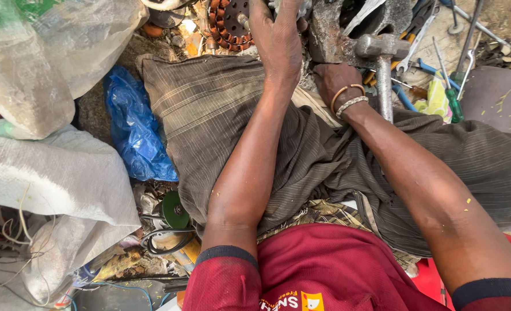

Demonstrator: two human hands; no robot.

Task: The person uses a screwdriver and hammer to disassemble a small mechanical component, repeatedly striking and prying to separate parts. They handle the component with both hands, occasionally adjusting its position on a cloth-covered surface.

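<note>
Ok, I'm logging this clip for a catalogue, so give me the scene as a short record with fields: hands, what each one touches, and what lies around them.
setting: cluttered ground seen from above, person seated
left hand: stretched forward, resting on a motor stator with copper windings
right hand: bangles at the wrist, closed on a hammer handle
hammer head: steel, lying against a rusty metal block
lap: striped grey cloth
left side: blue plastic bag, white sacks, angle grinder with green disc
right side: spanners and screwdrivers
</note>
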